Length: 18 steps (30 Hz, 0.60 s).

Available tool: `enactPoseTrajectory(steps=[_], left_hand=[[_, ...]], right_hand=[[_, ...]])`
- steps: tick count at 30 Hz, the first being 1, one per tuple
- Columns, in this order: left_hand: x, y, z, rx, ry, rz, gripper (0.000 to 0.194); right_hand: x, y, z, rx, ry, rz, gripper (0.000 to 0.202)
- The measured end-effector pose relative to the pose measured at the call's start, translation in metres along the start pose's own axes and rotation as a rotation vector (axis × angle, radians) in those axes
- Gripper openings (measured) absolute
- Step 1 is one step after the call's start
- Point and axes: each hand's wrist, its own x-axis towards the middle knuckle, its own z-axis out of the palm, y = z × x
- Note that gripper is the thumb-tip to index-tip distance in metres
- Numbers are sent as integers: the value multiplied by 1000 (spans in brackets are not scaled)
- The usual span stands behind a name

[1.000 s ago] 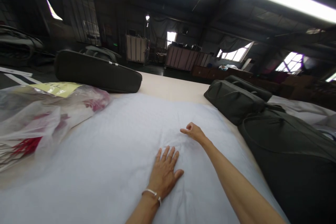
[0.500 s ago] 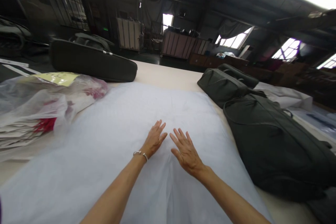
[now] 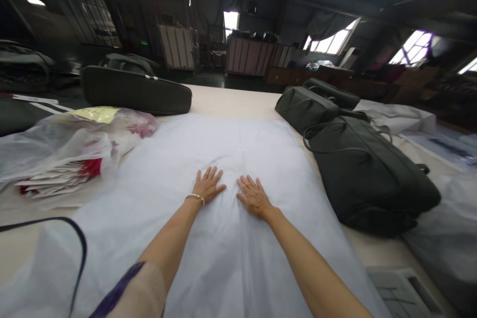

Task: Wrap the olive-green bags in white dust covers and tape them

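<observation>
Strap: at your far left, a thin dark strap (image 3: 82, 246) curves in front of the white sheet (image 3: 223, 139); what it belongs to, I cannot tell.
Plastic bag: also on your left, a clear plastic bag (image 3: 48, 141) lies along the left side of the sheet. A yellow label (image 3: 97, 115) is on its top, and a fan of paper tags (image 3: 61, 180), white and red, shows at its near end.
Long case: behind the plastic bag, a dark long case (image 3: 134, 90) stands on its side at the far left of the table (image 3: 231, 97).
Left hand: your left hand (image 3: 207, 187) is wide, palm down on the sheet, with fingers spread and nothing held. A bracelet (image 3: 196, 198) is around the wrist.
Sheet: it lies in the middle of the table, directly under your two hands. Small wrinkles are around the fingers, and long folds run from between the hands toward you.
Right hand: your right hand (image 3: 254, 198) is also wide and palm down on the sheet, holding nothing. It is near the left one, but they do not touch.
Dark bags: to the right of the sheet, a smaller dark bag (image 3: 307, 109) lies farther away, and a bigger dark bag (image 3: 372, 174) lies nearer to you.
Grey object: at the lower right, a flat grey object (image 3: 402, 290) lies on the table beside the sheet; it is too blurred to name.
</observation>
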Motion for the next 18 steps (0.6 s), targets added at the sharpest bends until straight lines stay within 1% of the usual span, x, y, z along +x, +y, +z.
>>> enactPoseTrajectory(steps=[1, 2, 3, 4, 6, 8, 9, 10, 11, 12, 14, 16, 18], left_hand=[[-4, 3, -8, -3, 8, -11, 59], [-14, 4, -14, -5, 25, -22, 59], [-30, 5, -18, -6, 45, -33, 59], [-52, 4, -18, -4, 68, -42, 59], [-103, -3, -10, 0, 99, -46, 58], [-149, -12, 9, 13, 135, -3, 57], [-164, -17, 18, 11, 124, 6, 58], [-173, -21, 26, 4, 104, 3, 59], [-173, -23, 31, -10, 77, -5, 60], [-167, -24, 34, -26, 50, -16, 60], [-139, -26, 31, -56, 20, -31, 60], [-104, -26, 20, -72, 21, -35, 60], [-76, -26, 7, -80, 30, -42, 58]], right_hand=[[-6, -3, -8, -1, 19, 23, 57], [-18, -7, -15, -4, 48, 27, 57], [-35, -9, -19, -11, 81, 17, 57], [-55, -11, -20, -17, 107, 0, 56], [-104, -12, -10, -33, 122, -34, 56], [-147, -8, 9, -56, 66, -30, 57], [-162, -5, 21, -69, 34, -15, 58], [-171, -2, 31, -86, 9, 3, 58], [-175, 0, 39, -103, -4, 22, 58], [-172, 3, 45, -120, -5, 40, 58], [-154, 7, 49, -147, 7, 65, 57], [-127, 11, 43, -159, 10, 82, 57], [-107, 12, 32, -153, -1, 113, 57]])
